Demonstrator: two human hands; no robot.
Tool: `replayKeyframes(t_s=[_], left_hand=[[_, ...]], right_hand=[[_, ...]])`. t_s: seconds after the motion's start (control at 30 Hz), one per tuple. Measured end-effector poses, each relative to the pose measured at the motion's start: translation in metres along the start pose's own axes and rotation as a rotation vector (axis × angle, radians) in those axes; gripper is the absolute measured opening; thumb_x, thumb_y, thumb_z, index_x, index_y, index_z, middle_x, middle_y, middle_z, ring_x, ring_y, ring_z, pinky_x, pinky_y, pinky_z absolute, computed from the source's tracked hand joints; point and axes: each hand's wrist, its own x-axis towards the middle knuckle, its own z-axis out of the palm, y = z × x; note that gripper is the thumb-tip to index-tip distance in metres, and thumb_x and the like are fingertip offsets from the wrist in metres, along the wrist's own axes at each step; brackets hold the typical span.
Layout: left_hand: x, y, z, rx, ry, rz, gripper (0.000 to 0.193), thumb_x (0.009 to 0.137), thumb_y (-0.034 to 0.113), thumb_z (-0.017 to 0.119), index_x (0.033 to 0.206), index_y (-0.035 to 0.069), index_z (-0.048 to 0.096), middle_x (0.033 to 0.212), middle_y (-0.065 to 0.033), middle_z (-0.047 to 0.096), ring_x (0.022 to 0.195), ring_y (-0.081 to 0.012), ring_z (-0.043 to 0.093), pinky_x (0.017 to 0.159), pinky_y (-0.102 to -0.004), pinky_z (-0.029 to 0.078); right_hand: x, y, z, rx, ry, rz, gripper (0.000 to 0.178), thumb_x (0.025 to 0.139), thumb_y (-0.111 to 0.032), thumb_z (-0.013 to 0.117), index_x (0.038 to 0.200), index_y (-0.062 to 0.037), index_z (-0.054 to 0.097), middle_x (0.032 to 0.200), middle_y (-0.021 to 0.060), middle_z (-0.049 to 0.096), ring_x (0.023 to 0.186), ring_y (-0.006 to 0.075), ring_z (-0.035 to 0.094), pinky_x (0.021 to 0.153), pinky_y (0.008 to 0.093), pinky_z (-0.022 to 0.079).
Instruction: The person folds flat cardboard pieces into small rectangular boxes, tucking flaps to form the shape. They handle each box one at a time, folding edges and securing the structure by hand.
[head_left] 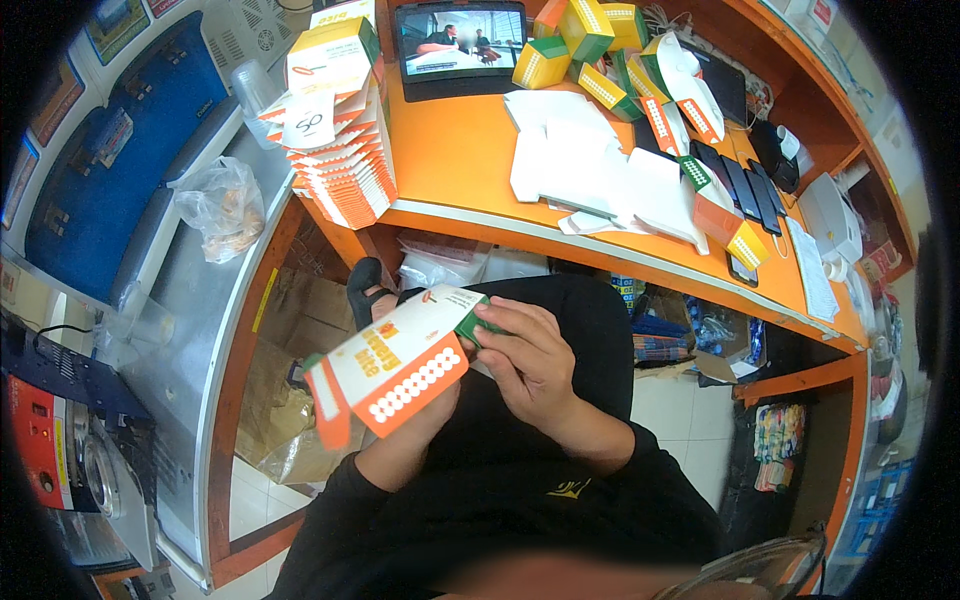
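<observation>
A folding paper carton (390,350), white, orange and green, is tilted over my lap. Its near left end stands open, with loose orange flaps hanging there. My left hand (438,408) holds the carton from behind and below; most of its fingers are hidden by the carton. At the green far right end, my right hand (530,365) has its fingers and thumb closed on the end flap. On the desk (440,150) ahead, a tall stack of flattened cartons (345,170) rises at the left.
Several yellow, green and orange made-up cartons (590,40) lie in a heap at the back. White sheets (570,150) spread over the desk's middle, with dark phones (745,185) to their right. A tablet (462,50) stands behind. A plastic bag (220,205) lies on the left-hand glass counter (190,330).
</observation>
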Motion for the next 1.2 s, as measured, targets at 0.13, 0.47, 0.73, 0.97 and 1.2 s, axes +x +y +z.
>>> replayKeyframes(t_s=[0.13,0.47,0.73,0.97,1.2], left_hand=[[-0.002,0.019,0.005,0.044,-0.075,0.028,0.058,0.091,0.034,0.070,0.133,0.002,0.047,0.122,-0.0098,0.054,0.110,-0.0192,0.056,0.091,-0.0314,0.047],[-0.001,0.014,0.015,0.393,-0.293,0.107,0.047,0.080,0.017,0.070,0.124,0.003,0.057,0.123,-0.0163,0.060,0.121,-0.0346,0.053,0.104,-0.0436,0.039],[0.001,0.041,0.001,0.295,-0.176,0.189,0.010,0.091,0.007,0.061,0.087,0.000,0.066,0.088,-0.0133,0.068,0.081,-0.0248,0.066,0.077,-0.0333,0.052],[0.011,0.045,-0.010,-0.428,-0.005,-0.068,0.034,0.102,0.033,0.050,0.116,0.001,0.051,0.112,-0.0125,0.062,0.097,-0.0188,0.064,0.086,-0.0353,0.053],[0.005,0.052,0.008,0.091,-0.037,0.168,0.013,0.093,-0.001,0.062,0.105,-0.005,0.064,0.098,-0.0095,0.068,0.086,-0.0115,0.062,0.077,-0.0240,0.048]], right_hand=[[-0.001,0.005,-0.004,0.120,-0.068,0.048,0.020,0.090,-0.020,0.065,0.101,-0.0045,0.070,0.114,0.0115,0.068,0.111,0.0305,0.063,0.094,0.0393,0.046],[0.005,-0.006,0.000,-0.060,-0.371,-0.062,0.043,0.075,-0.024,0.078,0.115,-0.0148,0.065,0.118,0.0070,0.064,0.111,0.0245,0.061,0.097,0.0413,0.042],[0.008,0.011,-0.011,0.098,-0.066,0.125,0.022,0.077,-0.007,0.075,0.099,-0.0113,0.073,0.099,0.0050,0.072,0.084,0.0210,0.070,0.072,0.0322,0.054],[0.013,0.006,-0.009,0.126,-0.237,-0.123,0.021,0.076,-0.010,0.076,0.096,-0.0108,0.070,0.099,0.0029,0.070,0.087,0.0203,0.069,0.073,0.0332,0.055],[0.007,-0.003,-0.005,0.220,0.017,0.093,0.016,0.075,0.004,0.075,0.087,-0.0004,0.066,0.102,0.0140,0.066,0.090,0.0219,0.067,0.076,0.0289,0.054]])
